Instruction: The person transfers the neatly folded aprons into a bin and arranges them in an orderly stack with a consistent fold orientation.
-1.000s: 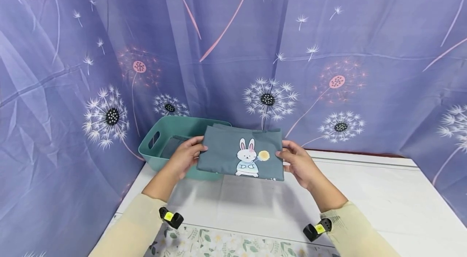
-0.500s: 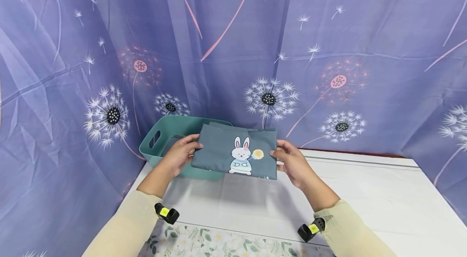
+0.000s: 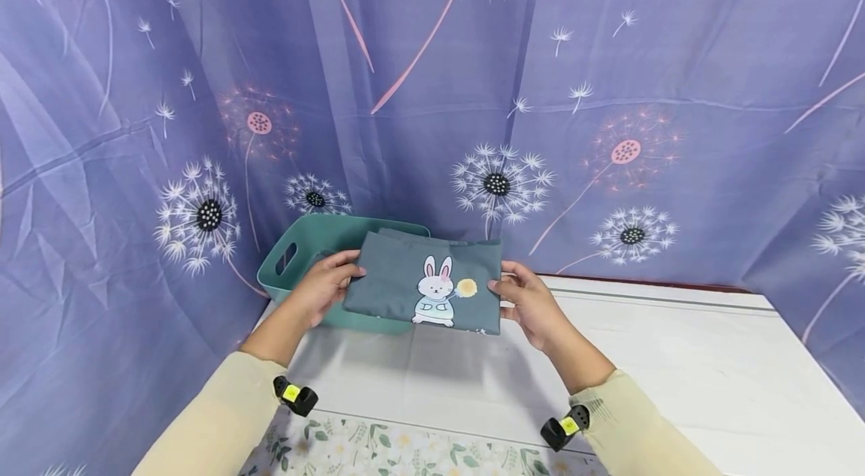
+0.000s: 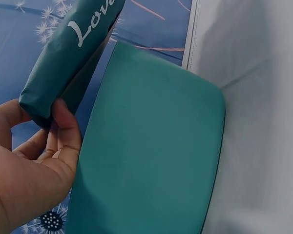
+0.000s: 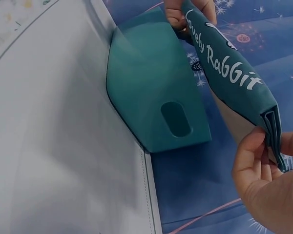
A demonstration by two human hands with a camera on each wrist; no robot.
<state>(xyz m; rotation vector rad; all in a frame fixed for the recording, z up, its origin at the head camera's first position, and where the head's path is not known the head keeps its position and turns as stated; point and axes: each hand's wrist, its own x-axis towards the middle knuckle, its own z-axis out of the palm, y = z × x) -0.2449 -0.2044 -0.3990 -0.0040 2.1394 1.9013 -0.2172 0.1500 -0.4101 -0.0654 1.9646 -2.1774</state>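
Observation:
A folded grey-green cloth (image 3: 392, 281) with a printed white rabbit is held up level between both hands. My left hand (image 3: 323, 287) pinches its left end, thumb on top and fingers beneath. At the other end my right hand (image 3: 534, 303) pinches the stacked folds, which show in the right wrist view as layers of cloth (image 5: 271, 129). White lettering reading "Lovely Rabbit" runs along the front edge there. Behind and below the cloth stands a green plastic basket (image 3: 273, 282), partly covered by it; dark folded fabric (image 3: 316, 261) shows inside.
The basket's side with an oval handle hole (image 5: 177, 119) faces the right wrist camera. It stands on a white table (image 3: 662, 356) against a purple dandelion curtain (image 3: 419, 161). A floral cloth (image 3: 405, 450) lies along the near edge.
Both hands have shifted a little to the left with the folded cloth, which now overlaps more of the basket. Their pinch on its ends is unchanged.

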